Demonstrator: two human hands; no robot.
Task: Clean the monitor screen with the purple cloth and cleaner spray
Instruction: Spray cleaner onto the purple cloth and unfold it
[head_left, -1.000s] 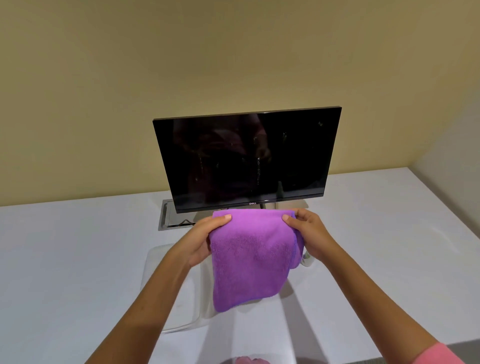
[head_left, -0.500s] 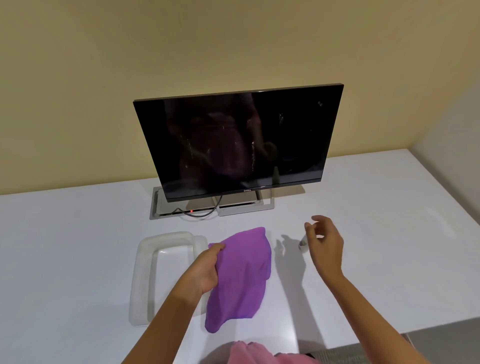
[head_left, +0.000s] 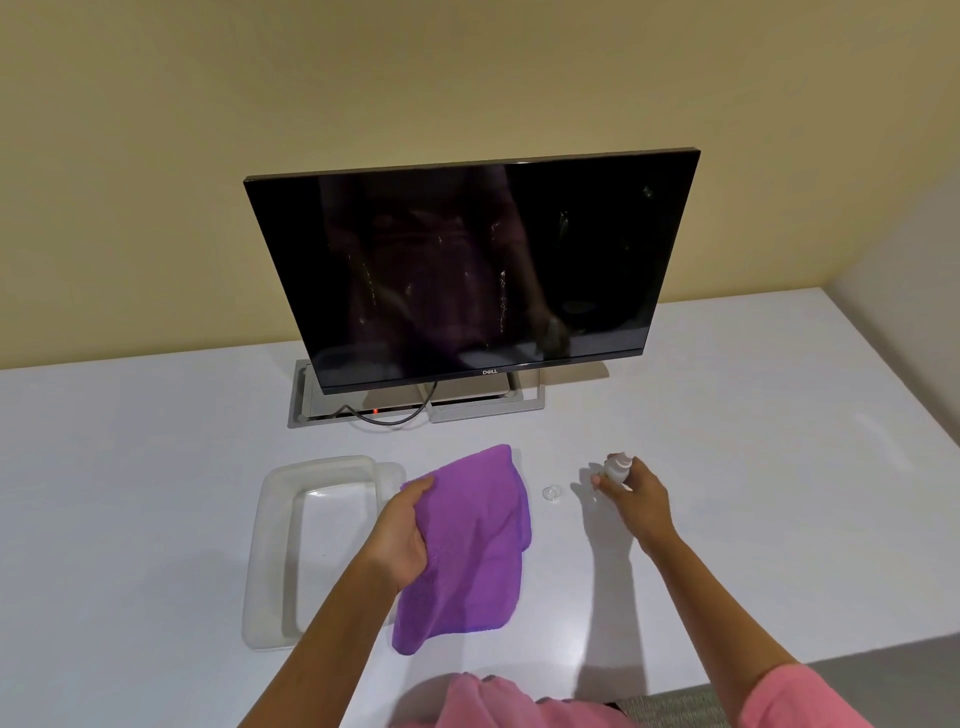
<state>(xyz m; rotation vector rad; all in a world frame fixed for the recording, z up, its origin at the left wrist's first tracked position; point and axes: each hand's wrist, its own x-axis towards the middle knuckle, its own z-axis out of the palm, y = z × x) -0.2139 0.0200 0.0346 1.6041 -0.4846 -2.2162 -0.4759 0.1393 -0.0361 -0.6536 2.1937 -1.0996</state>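
The left hand (head_left: 400, 540) grips the purple cloth (head_left: 467, 545) at its left edge, thumb curled over the top and fingers under, so the cloth hangs down from the hand above the tabletop (head_left: 727, 467). The right hand (head_left: 636, 501) has its fingers wrapped round the small white cleaner spray (head_left: 615, 465), whose top sticks up beyond the fingers; no label on it can be read. Between the two hands, just right of the cloth, a small clear cap (head_left: 551, 492) lies on the tabletop. Left of the left hand, partly behind the forearm, lies a translucent plastic tray (head_left: 280, 519). Beyond the hands stands the monitor (head_left: 467, 270), dark and unlit, with "DELL" in white letters at the middle of its lower bezel. Its silver stand (head_left: 488, 408) rests on the tabletop, and a dark cable (head_left: 395, 418) loops below the screen past a small red light. A pink sleeve (head_left: 789, 696) covers the right upper arm.
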